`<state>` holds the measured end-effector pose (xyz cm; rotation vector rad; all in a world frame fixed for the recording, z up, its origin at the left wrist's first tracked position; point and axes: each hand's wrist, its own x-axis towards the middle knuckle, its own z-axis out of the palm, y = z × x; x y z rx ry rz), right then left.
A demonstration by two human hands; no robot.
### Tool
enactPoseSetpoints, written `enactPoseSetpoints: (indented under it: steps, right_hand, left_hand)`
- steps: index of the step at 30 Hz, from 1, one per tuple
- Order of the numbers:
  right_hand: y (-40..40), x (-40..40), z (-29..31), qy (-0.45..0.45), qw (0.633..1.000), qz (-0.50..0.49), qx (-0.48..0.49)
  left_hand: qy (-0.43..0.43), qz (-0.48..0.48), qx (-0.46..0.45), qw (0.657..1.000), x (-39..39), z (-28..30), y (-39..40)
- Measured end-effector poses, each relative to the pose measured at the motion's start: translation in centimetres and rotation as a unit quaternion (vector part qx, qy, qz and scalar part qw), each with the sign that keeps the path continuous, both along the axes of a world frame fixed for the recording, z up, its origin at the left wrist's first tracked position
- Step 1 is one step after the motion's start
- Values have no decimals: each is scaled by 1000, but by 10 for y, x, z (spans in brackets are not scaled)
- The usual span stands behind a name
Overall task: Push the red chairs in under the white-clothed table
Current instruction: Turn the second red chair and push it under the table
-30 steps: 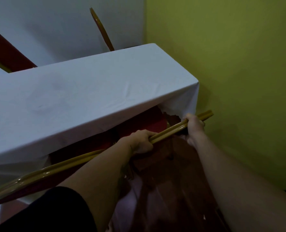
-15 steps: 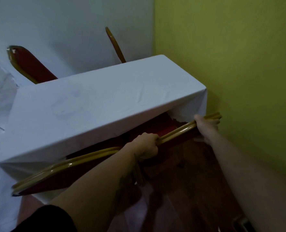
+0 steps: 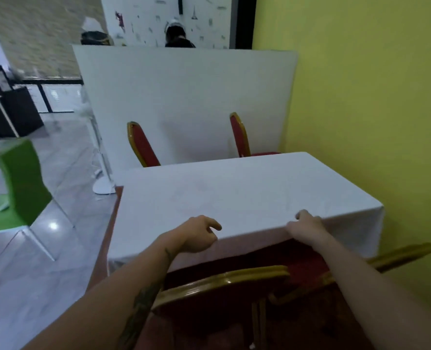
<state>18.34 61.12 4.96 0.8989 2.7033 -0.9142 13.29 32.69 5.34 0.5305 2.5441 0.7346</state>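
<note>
Worktop [image 3: 247, 195] white-clothed, against yellow wall; two red chairs [image 3: 224, 291] at its near edge, seats tucked under cloth, backs out; left hand [image 3: 199, 234] loosely curled, empty; right hand [image 3: 306, 227] pinching cloth hem, likely straightening it.

The top of the bench [image 3: 234, 195] is left bare, so open passage is offered across it. Its near edge is occupied by the left hand [image 3: 196, 234] and the right hand [image 3: 305, 227], fingers [image 3: 215, 226] curled at the cloth. Below that edge, the way is blocked by the gold-framed backs of two near red chairs [image 3: 224, 281], one just beside the other. The right side is closed off by the yellow wall [image 3: 373, 122]. Beyond the far edge, two more chair backs [image 3: 141, 145] and a white partition [image 3: 184, 97] are met. Open floor [image 3: 70, 210] is found to the left, bounded by a green chair [image 3: 22, 188].
</note>
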Motion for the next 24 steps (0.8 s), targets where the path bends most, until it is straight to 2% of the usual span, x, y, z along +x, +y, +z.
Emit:
enactPoseSetpoints:
  steps: [6,12,17,24]
  right_hand:
    - [-188,-62,6,47,985,155,-64]
    - [-342,-137,14,58,961,256,-87]
    - [-415,-200,7,63,949,296,-85]
    - [-498,-344,-20,87,944,301,-108]
  left_hand:
    - [-12,112,90,990,-24,1,-167]
    - [67,212,113,968,-56,21,-318]
    - [74,270,129,951,-89,19,-387]
    - [66,291,118,947,-214,18,-468]
